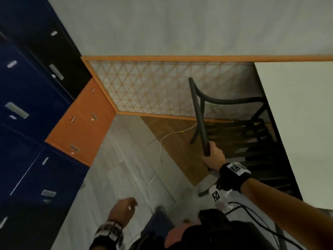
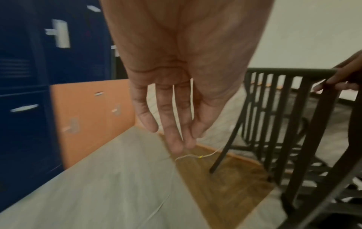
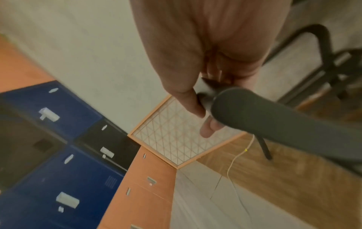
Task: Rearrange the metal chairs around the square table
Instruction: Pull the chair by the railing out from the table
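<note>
A black metal chair (image 1: pixel 200 112) with a slatted back and seat stands beside the pale square table (image 1: pixel 297 123), its seat partly under the table edge. My right hand (image 1: pixel 213 156) grips the top rail of the chair's back (image 3: pixel 274 117); the thumb and fingers (image 3: pixel 207 128) curl round the tube. The same chair (image 2: pixel 274 124) fills the right of the left wrist view, with my right hand (image 2: pixel 340 80) on its rail. My left hand (image 1: pixel 126 206) hangs free over the floor to the chair's left, fingers (image 2: pixel 172 124) straight and relaxed, holding nothing.
Blue and black lockers (image 1: pixel 27 87) and an orange cabinet (image 1: pixel 81 123) line the left side. A lattice panel in a wooden frame (image 1: pixel 153 87) runs along the wall behind the chair. A thin white cable (image 1: pixel 162 141) lies on the grey floor. Another black chair frame (image 3: pixel 323 54) shows further right.
</note>
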